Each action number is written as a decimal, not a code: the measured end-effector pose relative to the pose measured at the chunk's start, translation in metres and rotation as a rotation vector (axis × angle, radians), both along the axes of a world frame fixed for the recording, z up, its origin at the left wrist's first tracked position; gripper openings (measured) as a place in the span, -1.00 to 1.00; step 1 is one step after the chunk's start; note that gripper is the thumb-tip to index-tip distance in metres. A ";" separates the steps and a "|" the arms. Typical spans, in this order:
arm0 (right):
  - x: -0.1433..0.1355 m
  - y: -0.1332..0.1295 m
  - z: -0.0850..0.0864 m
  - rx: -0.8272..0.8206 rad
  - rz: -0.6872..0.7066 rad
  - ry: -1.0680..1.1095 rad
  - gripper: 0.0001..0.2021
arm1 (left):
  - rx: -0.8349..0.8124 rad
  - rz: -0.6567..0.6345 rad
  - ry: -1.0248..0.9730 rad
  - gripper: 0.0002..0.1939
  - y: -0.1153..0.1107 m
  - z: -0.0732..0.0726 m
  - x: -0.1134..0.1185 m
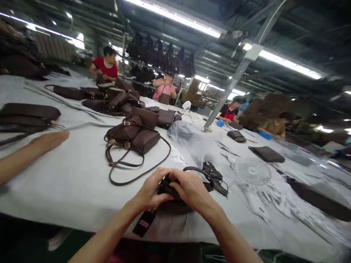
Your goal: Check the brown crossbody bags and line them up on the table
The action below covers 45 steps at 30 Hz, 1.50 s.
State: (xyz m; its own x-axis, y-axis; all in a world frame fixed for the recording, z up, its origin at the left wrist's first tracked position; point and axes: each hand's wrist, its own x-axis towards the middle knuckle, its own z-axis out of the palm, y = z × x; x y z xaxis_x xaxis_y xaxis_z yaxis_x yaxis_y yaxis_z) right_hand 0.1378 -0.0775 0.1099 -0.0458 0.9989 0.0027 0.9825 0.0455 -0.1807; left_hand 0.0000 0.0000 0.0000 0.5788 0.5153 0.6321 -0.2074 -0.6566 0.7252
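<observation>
Long white-covered worktable (68,175) in strip-lit factory hall; left hand (149,191), right hand (192,190) both clasp dark brown strap (200,171); brown handbags (134,133) beyond.

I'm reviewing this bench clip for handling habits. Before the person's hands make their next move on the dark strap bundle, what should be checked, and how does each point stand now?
1. Both hands on the strap bundle: ok, left hand and right hand clasp it.
2. Grip detail: cannot tell, fingers hide it.
3. Strap loop free of the black strap pile: cannot tell, they lie close together.
4. Co-worker's hand clear: ok, far to the left.
5. Brown handbags out of the way: ok, apart, further up the white table.
</observation>
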 end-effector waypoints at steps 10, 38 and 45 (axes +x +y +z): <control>0.028 -0.019 -0.027 0.441 -0.027 0.237 -0.91 | -0.251 0.093 0.055 -0.34 -0.009 0.002 0.017; 0.023 -0.034 -0.018 0.339 -0.534 0.593 -0.87 | -0.092 0.231 -0.041 -0.53 -0.053 -0.009 0.053; 0.011 -0.035 -0.036 0.262 -0.512 1.373 -0.68 | 0.016 0.254 -0.080 -0.53 -0.054 -0.018 0.056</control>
